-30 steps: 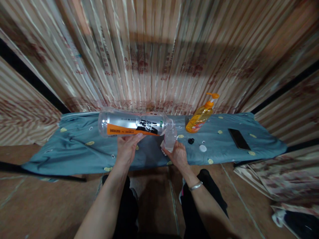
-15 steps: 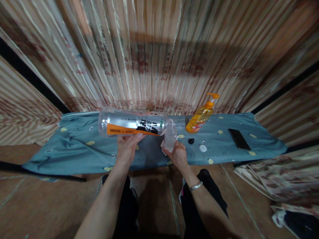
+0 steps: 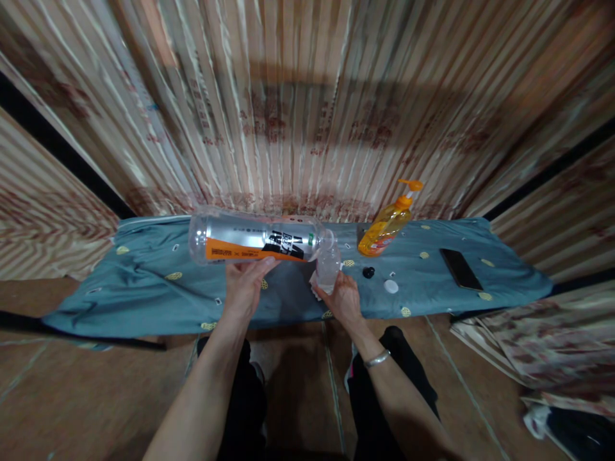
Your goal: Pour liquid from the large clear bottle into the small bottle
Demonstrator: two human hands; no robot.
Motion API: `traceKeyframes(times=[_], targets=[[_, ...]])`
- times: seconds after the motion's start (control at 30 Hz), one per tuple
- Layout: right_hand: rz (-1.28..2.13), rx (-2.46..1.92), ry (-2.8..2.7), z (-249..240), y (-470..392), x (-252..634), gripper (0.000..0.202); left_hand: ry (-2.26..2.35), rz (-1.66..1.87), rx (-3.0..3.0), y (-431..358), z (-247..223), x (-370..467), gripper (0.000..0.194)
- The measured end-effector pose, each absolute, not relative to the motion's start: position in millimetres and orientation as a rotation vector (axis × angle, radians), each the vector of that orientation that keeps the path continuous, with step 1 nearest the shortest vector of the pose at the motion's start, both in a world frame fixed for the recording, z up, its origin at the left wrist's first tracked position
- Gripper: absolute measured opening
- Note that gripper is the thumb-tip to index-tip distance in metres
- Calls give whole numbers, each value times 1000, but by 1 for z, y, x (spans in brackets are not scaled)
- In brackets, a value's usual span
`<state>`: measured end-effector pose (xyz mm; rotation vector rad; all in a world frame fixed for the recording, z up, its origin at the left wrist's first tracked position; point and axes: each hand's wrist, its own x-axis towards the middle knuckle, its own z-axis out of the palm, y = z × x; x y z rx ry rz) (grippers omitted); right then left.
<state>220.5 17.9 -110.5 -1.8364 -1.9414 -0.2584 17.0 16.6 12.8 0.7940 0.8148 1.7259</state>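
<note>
My left hand (image 3: 244,282) is closed around a large clear plastic bottle (image 3: 245,238) with a silver and orange label, held on its side. The mouth of that bottle points right, at the top of a small clear bottle (image 3: 328,267). My right hand (image 3: 343,296) grips this small bottle low on its side, keeping it roughly upright. Some white tissue (image 3: 314,286) shows at its base, by my right fingers. Right of that hand lie a black cap (image 3: 368,272) and a white round lid (image 3: 391,286) on the cloth.
An orange pump bottle (image 3: 384,227) leans in view at the back right of the teal cloth-covered bench (image 3: 154,301). A dark phone (image 3: 460,269) lies farther right. Behind hangs a striped curtain (image 3: 288,115); black poles (image 3: 72,157) run along both sides.
</note>
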Motion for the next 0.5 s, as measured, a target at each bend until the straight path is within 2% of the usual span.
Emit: traceKeyframes(times=[0.5], targets=[[-249,-1820,-1929,-112,18,220,61,801,1733,758,15,17,17,38]])
